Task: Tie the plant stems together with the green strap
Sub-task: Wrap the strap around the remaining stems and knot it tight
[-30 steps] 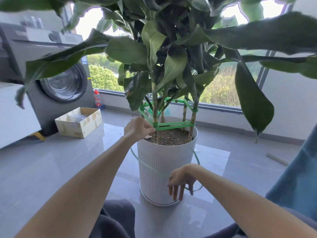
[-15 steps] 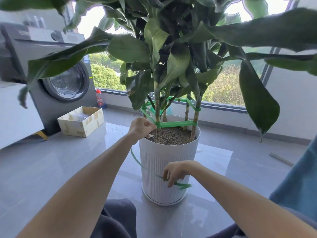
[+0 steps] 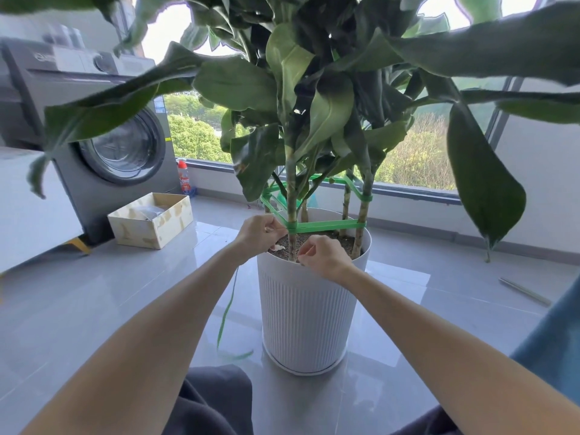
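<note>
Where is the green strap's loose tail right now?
Head view: the loose tail hangs just left of the white pot, below the left hand, its end on the floor.

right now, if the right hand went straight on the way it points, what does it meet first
Probably the front stem, just below the strap: the right hand points left at it, fingers curled. The left hand is just beyond. Depth is hard to judge.

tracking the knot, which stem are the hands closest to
The front-left stem, between left hand and right hand, where the green strap turns; the others stand farther right or behind.
</note>
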Motion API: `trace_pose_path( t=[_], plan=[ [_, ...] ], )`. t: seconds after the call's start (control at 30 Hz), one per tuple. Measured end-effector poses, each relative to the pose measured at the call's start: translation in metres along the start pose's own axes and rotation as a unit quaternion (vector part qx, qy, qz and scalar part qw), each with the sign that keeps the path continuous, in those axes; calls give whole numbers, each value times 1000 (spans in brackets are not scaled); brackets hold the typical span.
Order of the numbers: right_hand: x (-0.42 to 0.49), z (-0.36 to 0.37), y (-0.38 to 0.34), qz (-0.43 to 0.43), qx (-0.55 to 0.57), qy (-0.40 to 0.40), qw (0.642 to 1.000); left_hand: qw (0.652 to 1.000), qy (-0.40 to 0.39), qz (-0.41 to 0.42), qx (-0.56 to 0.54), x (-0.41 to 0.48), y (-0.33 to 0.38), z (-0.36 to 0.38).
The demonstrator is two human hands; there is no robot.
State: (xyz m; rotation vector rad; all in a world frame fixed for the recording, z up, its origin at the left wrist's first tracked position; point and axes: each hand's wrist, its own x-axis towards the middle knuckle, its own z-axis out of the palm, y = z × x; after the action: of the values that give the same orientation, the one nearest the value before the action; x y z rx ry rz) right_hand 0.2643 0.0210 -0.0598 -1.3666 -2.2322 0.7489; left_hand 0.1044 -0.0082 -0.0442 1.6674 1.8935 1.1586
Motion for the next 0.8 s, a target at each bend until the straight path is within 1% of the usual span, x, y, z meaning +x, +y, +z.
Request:
trace_pose_path(
  t=[0.17, 0.37, 0.47, 0.67, 0.8],
  plan=[
    [2, -1, -3, 20, -6, 100, 995, 1000, -1, 1, -19, 2, -3, 0],
    [7, -1, -2, -16, -5, 172, 985, 999, -2, -15, -40, 5, -5, 2],
    [8, -3, -1, -26, -3, 178, 984, 999, 7, -11, -41, 6, -5, 4],
    [8, -6, -2, -17, -42, 138, 989, 999, 35, 19, -37, 5, -8, 6],
    [8, -9, -3, -14, -48, 127, 991, 997, 61, 45, -2, 7, -12, 8]
  ],
)
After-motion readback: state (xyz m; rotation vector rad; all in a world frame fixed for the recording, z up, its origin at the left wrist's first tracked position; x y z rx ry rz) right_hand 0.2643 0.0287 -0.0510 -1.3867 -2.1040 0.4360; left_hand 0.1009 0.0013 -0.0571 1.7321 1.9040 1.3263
